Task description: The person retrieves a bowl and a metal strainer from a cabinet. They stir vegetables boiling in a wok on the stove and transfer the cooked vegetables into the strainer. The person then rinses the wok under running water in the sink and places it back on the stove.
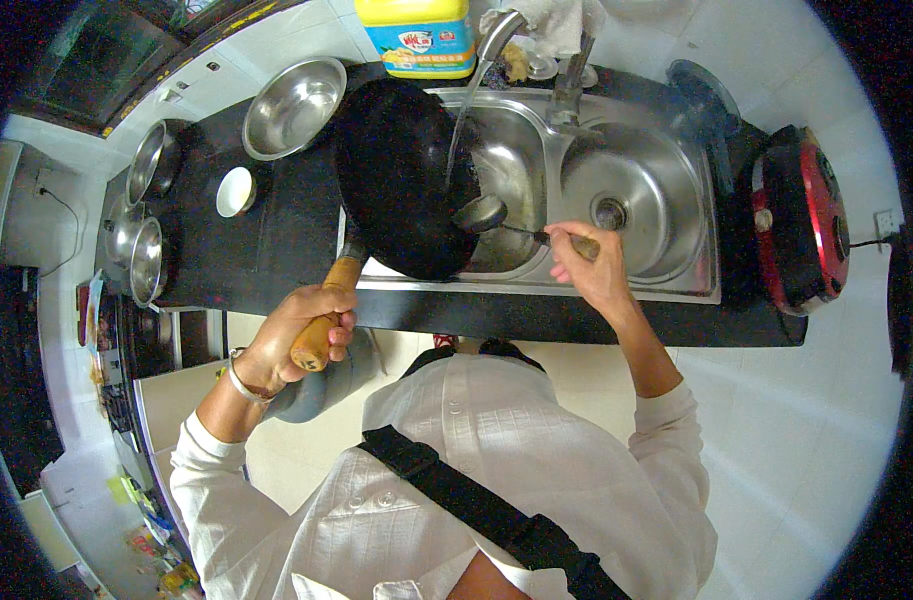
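White shirt (pixel 497 420), black counter (pixel 287 240), tiled wall (pixel 787 60), left hand (pixel 302 325) round wok handle (pixel 344 274), right hand (pixel 599 265) round ladle (pixel 480 213).

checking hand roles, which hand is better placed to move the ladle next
Probably the right hand: it grips the ladle, while the left hand is holding the wok by its wooden handle.

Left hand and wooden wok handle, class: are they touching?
Touching: the head view shows the left hand closed around the wooden wok handle.

A black counter (pixel 295 235) carries steel bowls (pixel 295 108), a white bowl (pixel 237 192), yellow jug (pixel 419 40) and red-and-black appliance (pixel 802 222).
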The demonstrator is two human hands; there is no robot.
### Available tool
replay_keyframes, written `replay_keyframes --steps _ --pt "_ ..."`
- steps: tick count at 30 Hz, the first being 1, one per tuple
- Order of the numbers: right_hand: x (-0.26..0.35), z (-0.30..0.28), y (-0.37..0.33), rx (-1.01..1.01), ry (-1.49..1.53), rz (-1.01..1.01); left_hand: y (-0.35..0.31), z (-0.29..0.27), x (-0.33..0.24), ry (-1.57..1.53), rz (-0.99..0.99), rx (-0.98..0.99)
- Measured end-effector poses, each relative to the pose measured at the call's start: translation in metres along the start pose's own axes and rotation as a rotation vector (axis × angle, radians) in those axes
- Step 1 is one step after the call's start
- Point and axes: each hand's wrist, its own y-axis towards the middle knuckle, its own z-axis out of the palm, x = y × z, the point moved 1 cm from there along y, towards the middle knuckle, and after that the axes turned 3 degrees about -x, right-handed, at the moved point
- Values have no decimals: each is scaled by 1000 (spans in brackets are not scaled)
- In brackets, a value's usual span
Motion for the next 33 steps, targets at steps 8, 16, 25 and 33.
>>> replay_keyframes --steps 8,16,25,33 --pt "-1 -11 11 -21 39 -9 36 -53 54 267 433 277" --pt "0 -22 49 -77 14 -97 61 -59 134 -581 -113 330" --pt "36 -7 107 340 -97 -211 96 -69 180 -620 -139 476" --pt "96 -28 65 226 -261 -124 83 -49 168 -783 -36 601"
